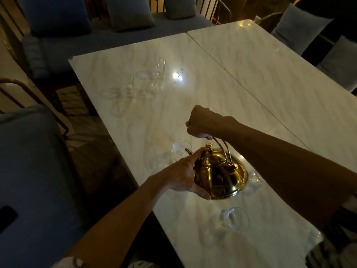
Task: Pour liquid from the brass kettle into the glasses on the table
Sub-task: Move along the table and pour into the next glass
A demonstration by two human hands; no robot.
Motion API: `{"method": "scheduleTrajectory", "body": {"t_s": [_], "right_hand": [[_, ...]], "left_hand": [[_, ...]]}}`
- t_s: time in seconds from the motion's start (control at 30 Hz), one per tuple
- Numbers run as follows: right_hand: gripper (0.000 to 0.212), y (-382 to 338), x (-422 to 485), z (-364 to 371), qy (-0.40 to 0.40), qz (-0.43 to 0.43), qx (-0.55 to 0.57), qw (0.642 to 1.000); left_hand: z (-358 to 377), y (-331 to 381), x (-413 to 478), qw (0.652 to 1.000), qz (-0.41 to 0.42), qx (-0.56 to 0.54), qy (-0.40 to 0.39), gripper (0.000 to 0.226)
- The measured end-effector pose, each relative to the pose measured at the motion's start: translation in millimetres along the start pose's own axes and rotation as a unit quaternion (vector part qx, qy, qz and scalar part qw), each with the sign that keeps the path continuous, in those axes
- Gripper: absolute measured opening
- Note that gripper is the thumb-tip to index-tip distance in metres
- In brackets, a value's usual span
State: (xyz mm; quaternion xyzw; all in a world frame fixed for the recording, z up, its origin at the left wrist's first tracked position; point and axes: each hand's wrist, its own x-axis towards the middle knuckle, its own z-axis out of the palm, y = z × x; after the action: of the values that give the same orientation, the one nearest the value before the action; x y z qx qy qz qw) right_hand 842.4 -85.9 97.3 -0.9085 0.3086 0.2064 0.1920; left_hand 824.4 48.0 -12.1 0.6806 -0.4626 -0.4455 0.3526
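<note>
The brass kettle is held above the marble table, tilted with its spout toward a clear glass just beyond it. My right hand grips the kettle's wire handle from above. My left hand cups the kettle's left side near the lid. Another clear glass stands near the table's front edge, and one more glass shows partly behind the kettle on the right. Two glasses stand far off at the back left.
A second marble table adjoins on the right. Blue cushioned seats line the left side and grey cushions the back. A chair with a cushion stands at the far right. The room is dim.
</note>
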Motion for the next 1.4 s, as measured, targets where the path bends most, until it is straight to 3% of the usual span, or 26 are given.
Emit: {"method": "scheduleTrajectory", "body": {"t_s": [1.0,1.17,1.4], "right_hand": [[0.032,-1,8,-12,-0.01,0.051,-0.023,0.998],[0.021,0,1,-13,-0.007,0.052,0.01,0.999],[0.029,14,-29,0,0.048,0.003,0.056,0.997]], "left_hand": [[-11,-1,10,0.999,0.019,0.006,-0.035,0.127],[-15,-2,9,0.998,0.046,0.025,-0.035,0.123],[-7,-4,1,0.99,0.11,0.084,-0.011,0.123]]}}
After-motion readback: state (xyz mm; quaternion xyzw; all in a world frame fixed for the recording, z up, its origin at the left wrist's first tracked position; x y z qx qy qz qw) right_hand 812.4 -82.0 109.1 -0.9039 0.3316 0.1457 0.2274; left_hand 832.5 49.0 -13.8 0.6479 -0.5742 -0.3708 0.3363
